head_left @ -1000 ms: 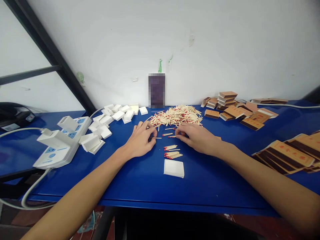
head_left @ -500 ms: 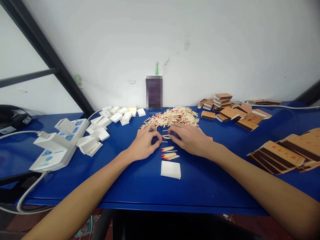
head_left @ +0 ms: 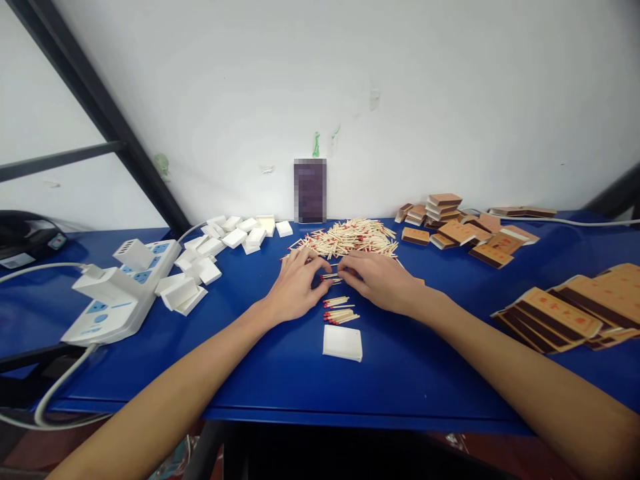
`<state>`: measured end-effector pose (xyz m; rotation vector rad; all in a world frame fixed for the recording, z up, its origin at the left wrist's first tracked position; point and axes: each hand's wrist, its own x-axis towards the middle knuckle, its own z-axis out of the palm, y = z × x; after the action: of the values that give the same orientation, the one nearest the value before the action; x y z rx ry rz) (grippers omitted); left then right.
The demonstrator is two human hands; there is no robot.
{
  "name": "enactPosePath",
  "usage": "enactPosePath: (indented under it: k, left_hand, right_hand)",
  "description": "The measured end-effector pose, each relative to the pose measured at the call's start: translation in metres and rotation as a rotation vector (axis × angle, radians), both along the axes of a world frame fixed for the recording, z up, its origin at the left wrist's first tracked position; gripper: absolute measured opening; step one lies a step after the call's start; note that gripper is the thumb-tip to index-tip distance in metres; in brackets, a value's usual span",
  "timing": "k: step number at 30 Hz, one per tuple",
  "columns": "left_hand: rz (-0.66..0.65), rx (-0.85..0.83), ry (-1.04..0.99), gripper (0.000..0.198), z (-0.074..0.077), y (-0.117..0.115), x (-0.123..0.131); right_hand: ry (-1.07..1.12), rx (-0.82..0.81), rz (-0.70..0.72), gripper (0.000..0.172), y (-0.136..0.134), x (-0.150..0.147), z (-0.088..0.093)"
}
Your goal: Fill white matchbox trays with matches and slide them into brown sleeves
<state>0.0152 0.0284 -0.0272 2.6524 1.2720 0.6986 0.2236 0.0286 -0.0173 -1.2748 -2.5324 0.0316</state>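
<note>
Blue tabletop (head_left: pixel 280 373), head view, two bare hands at work in the middle. Left hand (head_left: pixel 295 290) and right hand (head_left: pixel 380 280) are both palm-down with fingers curled, and their tips close in from either side on a few matches (head_left: pixel 331 275) lying between them. Both look to be pinching the sticks; can't tell if the sticks are lifted or flat on the surface. Those matches sit just in front of the big loose pile of matches (head_left: pixel 350 237), red heads pointing every way. Just nearer the person lies a small aligned bunch (head_left: pixel 337 310), heads mostly to the left, and next to that, nearer again, one white inner tray (head_left: pixel 343 343), apart from both hands. Step in hand, as I read it: squaring up a small batch pulled from the pile. The next move likely calls for a firm pinch at both ends so the sticks stay parallel and heads on one side, and for setting them down with the bunch without scattering it. More white trays (head_left: pixel 235 237) are heaped at back left beside a power strip (head_left: pixel 120 287). Brown sleeves (head_left: pixel 460 230) are stacked at back right, and flattened sleeves (head_left: pixel 565 313) are fanned out at far right. A dark blurred block (head_left: pixel 310 190) leans on the wall.
</note>
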Motion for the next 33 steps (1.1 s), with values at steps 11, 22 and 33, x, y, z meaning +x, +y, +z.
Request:
enactPosePath:
  k: [11, 22, 33]
  left_hand:
    - [-0.084, -0.033, 0.071, 0.025, 0.005, -0.005, -0.004]
    - [-0.226, -0.043, -0.011, 0.022, 0.011, -0.010, -0.009]
    - [0.073, 0.094, 0.197, 0.036, 0.009, 0.014, -0.033]
  right_hand:
    - [0.140, -0.106, -0.083, 0.019, -0.017, 0.004, 0.012]
    - [-0.032, -0.054, -0.276, 0.021, -0.005, 0.009, -0.001]
    - [-0.214, -0.053, -0.251, 0.032, -0.009, -0.009, -0.001]
